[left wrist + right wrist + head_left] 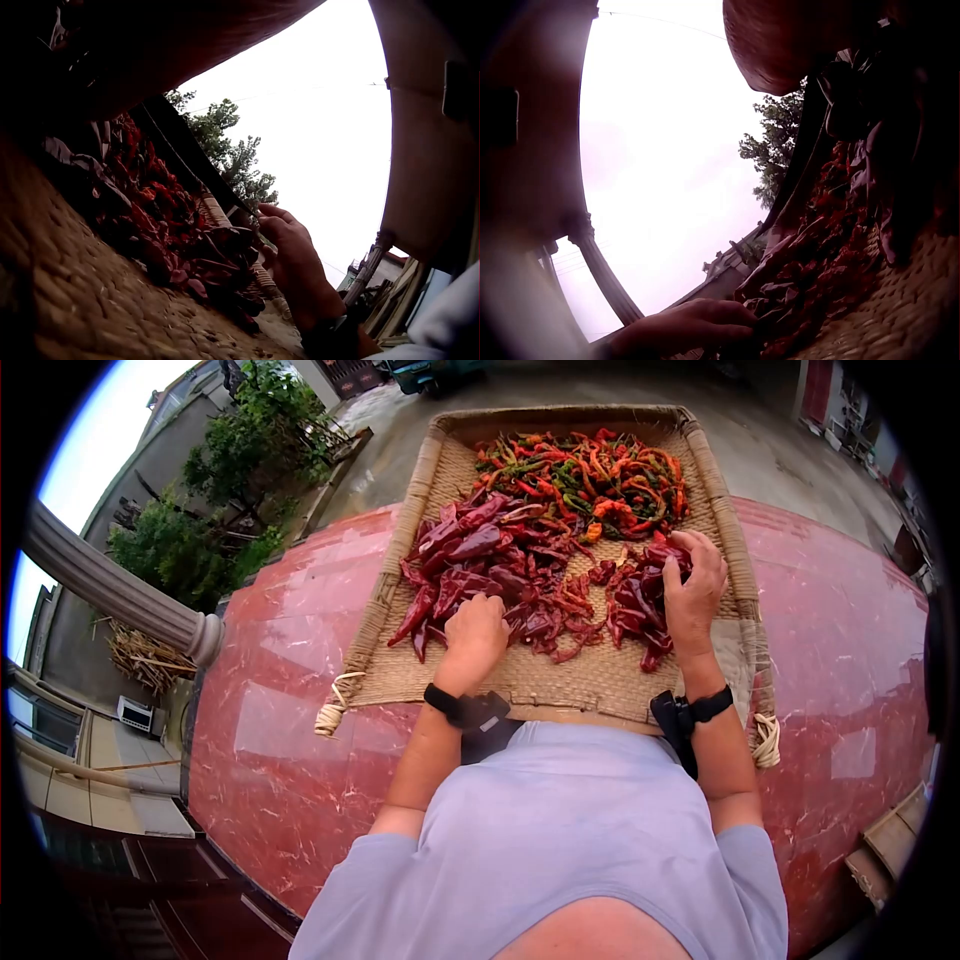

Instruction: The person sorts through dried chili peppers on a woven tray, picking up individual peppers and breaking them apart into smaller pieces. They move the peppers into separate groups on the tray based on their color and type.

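Observation:
In the head view, dark red dried peppers [475,542] lie in a woven tray [400,685]. My left hand [478,635] rests on their near left part, fingers pointing down into them; the fingertips are hidden. The right wrist view shows this left hand [686,326] with its fingers fairly straight against the peppers [832,251]. At the tray's right side, my right hand [697,585] curves its thumb and fingers round dark red peppers above a small pile [635,605]. In the left wrist view, the right hand [296,259] is beside the peppers [217,259], fingers bent.
Thinner red, orange and green peppers [590,475] fill the tray's far part. Bare weave [585,565] shows between the heaps. The tray stands over red polished stone [300,650]. A column [130,585] and green plants [180,550] are at the left.

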Demonstrator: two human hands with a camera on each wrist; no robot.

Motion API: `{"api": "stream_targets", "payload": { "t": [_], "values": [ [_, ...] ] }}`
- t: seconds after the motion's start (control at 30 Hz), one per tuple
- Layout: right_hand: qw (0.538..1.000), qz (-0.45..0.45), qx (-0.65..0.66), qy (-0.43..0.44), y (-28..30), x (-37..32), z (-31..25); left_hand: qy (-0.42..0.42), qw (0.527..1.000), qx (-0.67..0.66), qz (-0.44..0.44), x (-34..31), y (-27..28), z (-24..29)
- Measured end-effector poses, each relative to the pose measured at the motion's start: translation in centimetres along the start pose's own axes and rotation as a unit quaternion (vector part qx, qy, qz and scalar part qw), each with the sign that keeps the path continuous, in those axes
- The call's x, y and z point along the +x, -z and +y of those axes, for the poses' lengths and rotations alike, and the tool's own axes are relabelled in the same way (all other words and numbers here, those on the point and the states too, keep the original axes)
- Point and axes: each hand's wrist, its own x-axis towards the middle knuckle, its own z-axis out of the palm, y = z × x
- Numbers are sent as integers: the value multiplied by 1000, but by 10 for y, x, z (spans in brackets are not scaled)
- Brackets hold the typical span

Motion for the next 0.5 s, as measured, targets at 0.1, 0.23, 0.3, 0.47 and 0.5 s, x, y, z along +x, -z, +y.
{"api": "stream_targets", "payload": {
  "t": [0.1, 0.23, 0.3, 0.47, 0.5],
  "values": [
    [996, 5, 76, 50, 4, 4, -4, -48, 992, -81, 90, -4, 9, 2],
    [953, -127, 272, 31, 8, -1, -23, -18, 941, -333, 62, 0, 36, 28],
    [910, -236, 340, -8, 10, -5, -32, -30, 896, -442, -4, -2, 47, 46],
    [850, -328, 412, 9, 5, -14, -42, -75, 758, -638, -110, 6, 17, 59],
    [847, -332, 415, 8, 2, -15, -41, -79, 754, -642, -113, 7, 15, 59]
  ]
}}
